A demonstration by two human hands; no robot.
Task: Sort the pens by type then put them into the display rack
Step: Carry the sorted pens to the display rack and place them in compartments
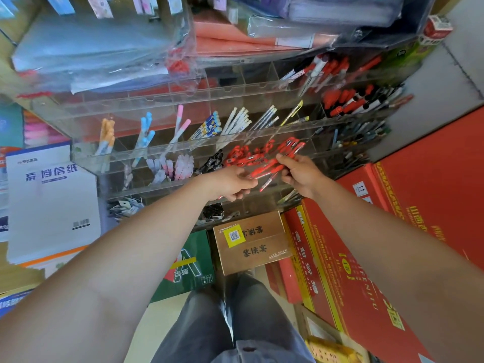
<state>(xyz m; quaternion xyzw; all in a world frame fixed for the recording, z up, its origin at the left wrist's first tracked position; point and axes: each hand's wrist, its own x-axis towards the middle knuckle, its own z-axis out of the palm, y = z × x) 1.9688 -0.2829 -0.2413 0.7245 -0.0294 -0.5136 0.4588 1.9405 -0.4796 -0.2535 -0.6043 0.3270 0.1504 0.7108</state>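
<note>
While standing before a clear acrylic display rack [86,159] in a stationery shop, a person holds a small bundle of red pens [267,170] between both hands, just in front of the rack's lower middle tier. The right hand [301,172] pinches the bundle from the right, thumb and fingertips closed on the barrels; the left hand [231,182] takes the other end, thumb on top and fingers curled beneath. Directly behind the bundle, one compartment already holds a loose heap of matching red-capped pens [245,153], with black pens [210,162] in the slot to its left. The tier above carries orange pens [107,134], blue-capped pens [145,132], pink-capped pens [180,127] and white pencils [235,121], each in a separate slot. Red markers [345,99] fill compartments at the upper right. Red cartons [432,179] are stacked beside the rack, a brown box [251,242] sits below it, and a pad of letter paper [52,200] lies to the left.
</note>
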